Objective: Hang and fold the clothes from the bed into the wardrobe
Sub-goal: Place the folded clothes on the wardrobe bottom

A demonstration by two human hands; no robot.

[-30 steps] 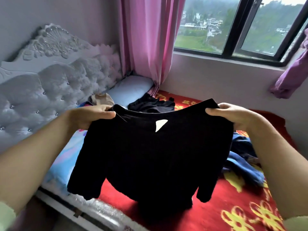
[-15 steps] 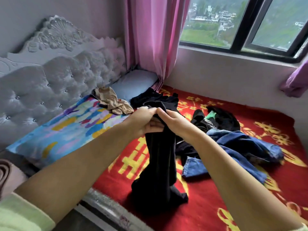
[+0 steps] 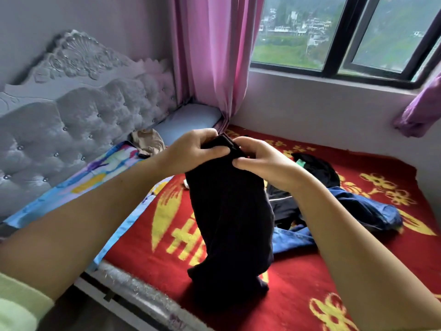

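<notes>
A black top (image 3: 229, 211) is held up over the bed (image 3: 148, 237) by both hands, side by side at its upper edge. It is gripped by the left hand (image 3: 191, 151) with curled fingers, and pinched by the right hand (image 3: 260, 161) — thumb against fingers. The cloth hangs down in a narrow fold, and its lower end rests on the red blanket. Blue jeans (image 3: 346, 211) and dark clothes (image 3: 315, 166) are seen lying behind it.

both hands (image 3: 229, 156) raised together, fingers curled, pinching

Home bedroom: tufted headboard (image 3: 78, 125), bed w/ red blanket (image 3: 298, 271), pillow (image 3: 188, 118), pink curtain (image 3: 212, 56), window (image 3: 334, 34).
</notes>
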